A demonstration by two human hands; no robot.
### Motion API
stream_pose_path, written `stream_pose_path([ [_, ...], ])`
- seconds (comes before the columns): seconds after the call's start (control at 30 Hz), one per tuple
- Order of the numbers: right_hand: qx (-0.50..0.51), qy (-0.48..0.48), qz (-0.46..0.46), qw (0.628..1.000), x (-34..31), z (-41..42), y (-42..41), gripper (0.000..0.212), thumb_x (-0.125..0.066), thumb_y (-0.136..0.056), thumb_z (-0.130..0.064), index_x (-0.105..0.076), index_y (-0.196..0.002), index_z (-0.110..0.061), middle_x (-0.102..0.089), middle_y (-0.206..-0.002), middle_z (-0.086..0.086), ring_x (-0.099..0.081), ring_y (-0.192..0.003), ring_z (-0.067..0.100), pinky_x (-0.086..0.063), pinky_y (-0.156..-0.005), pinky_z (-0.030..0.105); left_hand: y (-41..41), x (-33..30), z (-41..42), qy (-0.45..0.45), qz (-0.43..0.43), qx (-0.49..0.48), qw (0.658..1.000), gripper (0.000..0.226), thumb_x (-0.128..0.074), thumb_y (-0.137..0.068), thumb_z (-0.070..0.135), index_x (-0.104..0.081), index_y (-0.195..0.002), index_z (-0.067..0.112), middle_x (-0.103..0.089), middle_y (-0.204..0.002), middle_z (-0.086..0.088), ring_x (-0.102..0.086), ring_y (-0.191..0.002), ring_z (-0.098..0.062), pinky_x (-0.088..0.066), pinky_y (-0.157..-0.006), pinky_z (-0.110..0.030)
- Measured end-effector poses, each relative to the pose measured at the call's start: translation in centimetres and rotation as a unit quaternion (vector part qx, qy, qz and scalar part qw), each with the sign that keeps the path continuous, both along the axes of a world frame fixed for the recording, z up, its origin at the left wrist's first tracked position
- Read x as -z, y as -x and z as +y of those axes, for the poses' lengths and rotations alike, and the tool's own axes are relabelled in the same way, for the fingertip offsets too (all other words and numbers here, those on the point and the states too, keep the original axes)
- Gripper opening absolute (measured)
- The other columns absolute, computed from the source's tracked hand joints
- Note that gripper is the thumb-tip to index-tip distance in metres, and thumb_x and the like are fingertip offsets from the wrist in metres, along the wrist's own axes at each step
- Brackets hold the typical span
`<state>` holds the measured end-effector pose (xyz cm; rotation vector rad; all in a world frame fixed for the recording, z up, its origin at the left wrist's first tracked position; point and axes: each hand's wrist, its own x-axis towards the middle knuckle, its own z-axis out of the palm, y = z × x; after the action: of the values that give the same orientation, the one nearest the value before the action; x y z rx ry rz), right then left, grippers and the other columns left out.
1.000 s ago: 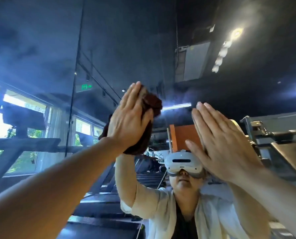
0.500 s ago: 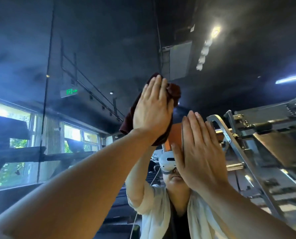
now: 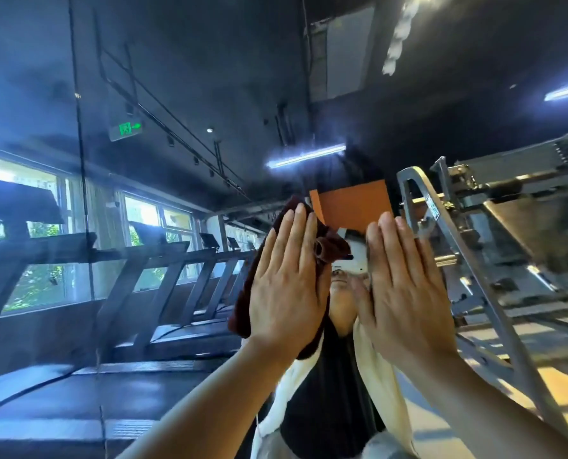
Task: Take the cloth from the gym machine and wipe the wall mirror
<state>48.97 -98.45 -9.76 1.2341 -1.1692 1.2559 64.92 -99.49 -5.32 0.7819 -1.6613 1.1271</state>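
Your left hand [image 3: 287,283] presses the crumpled dark maroon cloth [image 3: 243,309] flat against the large wall mirror [image 3: 176,94], fingers straight and together. Your right hand [image 3: 405,293] lies flat on the glass just beside it, fingers straight, holding nothing. Grey metal gym machine [image 3: 494,260] at right.

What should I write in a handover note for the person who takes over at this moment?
Left hand: fingers straight, pressing the dark red cloth flat on the wall mirror.
Right hand: open, palm flat toward the glass, holds nothing.
Done: the cloth is off the gym machine and on the mirror; wiping is in progress.
Left: wipe the rest of the mirror; which parts are already clean cannot be judged from this view.
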Motion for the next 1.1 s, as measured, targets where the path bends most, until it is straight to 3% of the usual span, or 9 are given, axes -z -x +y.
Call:
stream_pose_path([
  [0.17,0.002,-0.027,0.007,1.000,4.4,0.6,0.2,0.065,-0.018,-0.108,-0.040,-0.027,-0.155,0.004,-0.021,-0.164,0.022,-0.017,-0.154,0.033,-0.014,-0.125,0.048,0.6,7.8,0.4,-0.043,-0.015,-0.013,0.999,0.062,-0.032,-0.104,0.036,-0.016,-0.157,0.009,-0.013,-0.165,-0.006,-0.008,-0.154,-0.018,-0.009,-0.125,-0.036],
  [0.33,0.012,-0.064,0.017,0.998,10.4,0.7,0.4,0.066,-0.024,-0.105,-0.039,-0.024,-0.156,0.004,-0.016,-0.165,0.022,-0.010,-0.155,0.032,-0.007,-0.127,0.046,1.3,14.8,0.6,-0.066,-0.015,-0.017,0.998,0.060,-0.030,-0.104,0.031,-0.014,-0.158,0.009,-0.013,-0.166,-0.006,-0.009,-0.154,-0.018,-0.009,-0.125,-0.035],
  [0.43,0.012,-0.082,0.024,0.996,14.8,0.8,0.3,0.064,-0.023,-0.106,-0.036,-0.019,-0.158,0.001,-0.011,-0.166,0.021,-0.006,-0.156,0.032,-0.012,-0.126,0.049,1.6,19.6,1.0,-0.083,-0.021,-0.015,0.996,0.069,-0.036,-0.099,0.028,-0.006,-0.159,0.011,-0.006,-0.168,-0.003,-0.006,-0.154,-0.017,-0.007,-0.125,-0.034],
  [0.57,0.014,-0.131,0.038,0.991,19.4,1.2,0.6,0.077,-0.041,-0.097,-0.041,-0.016,-0.158,-0.001,-0.018,-0.164,0.022,-0.008,-0.155,0.033,-0.019,-0.122,0.053,1.8,25.6,1.7,-0.109,-0.009,-0.012,0.994,0.077,-0.041,-0.094,0.027,-0.004,-0.160,0.014,0.000,-0.168,0.000,-0.006,-0.154,-0.016,-0.007,-0.125,-0.033],
  [0.67,0.005,-0.175,0.058,0.983,23.6,1.9,0.9,0.074,-0.036,-0.098,-0.043,-0.021,-0.156,0.000,-0.019,-0.164,0.023,-0.008,-0.155,0.033,-0.014,-0.124,0.050,1.4,30.1,2.2,-0.150,-0.021,-0.028,0.988,0.083,-0.044,-0.088,0.025,-0.004,-0.160,0.012,0.000,-0.168,-0.002,-0.006,-0.154,-0.017,-0.007,-0.125,-0.034],
  [0.77,0.001,-0.241,0.134,0.961,28.2,3.6,2.3,0.068,-0.029,-0.102,-0.041,-0.026,-0.156,0.000,-0.014,-0.166,0.020,-0.014,-0.154,0.033,-0.021,-0.121,0.051,0.1,33.8,3.7,-0.187,-0.090,-0.057,0.976,0.089,-0.043,-0.080,0.021,-0.005,-0.159,0.010,0.002,-0.168,-0.004,-0.003,-0.154,-0.018,-0.007,-0.125,-0.035],
  [0.9,-0.046,-0.239,0.191,0.951,25.3,5.0,5.3,0.061,-0.035,-0.102,-0.035,-0.032,-0.156,-0.005,-0.018,-0.167,0.012,-0.023,-0.153,0.027,-0.028,-0.118,0.050,-0.6,30.3,3.7,-0.194,-0.097,-0.024,0.976,0.083,-0.040,-0.085,0.017,-0.003,-0.159,0.013,0.005,-0.168,-0.001,-0.002,-0.154,-0.017,-0.006,-0.125,-0.034],
  [0.97,-0.067,-0.201,0.136,0.968,20.8,4.6,6.0,0.060,-0.037,-0.104,-0.033,-0.031,-0.156,-0.004,-0.020,-0.166,0.013,-0.021,-0.154,0.028,-0.030,-0.118,0.053,1.4,24.6,3.2,-0.178,-0.047,0.005,0.983,0.075,-0.037,-0.093,0.020,-0.005,-0.160,0.013,0.000,-0.168,-0.003,-0.002,-0.154,-0.017,-0.004,-0.125,-0.034],
  [1.1,-0.072,-0.146,0.044,0.986,11.1,3.8,6.9,0.058,-0.037,-0.106,-0.028,-0.029,-0.156,0.000,-0.022,-0.165,0.016,-0.020,-0.154,0.030,-0.019,-0.124,0.048,7.1,10.5,2.7,-0.125,0.043,0.027,0.991,0.062,-0.036,-0.104,0.034,-0.020,-0.156,0.004,-0.018,-0.164,-0.013,-0.012,-0.153,-0.023,-0.006,-0.126,-0.036],
])
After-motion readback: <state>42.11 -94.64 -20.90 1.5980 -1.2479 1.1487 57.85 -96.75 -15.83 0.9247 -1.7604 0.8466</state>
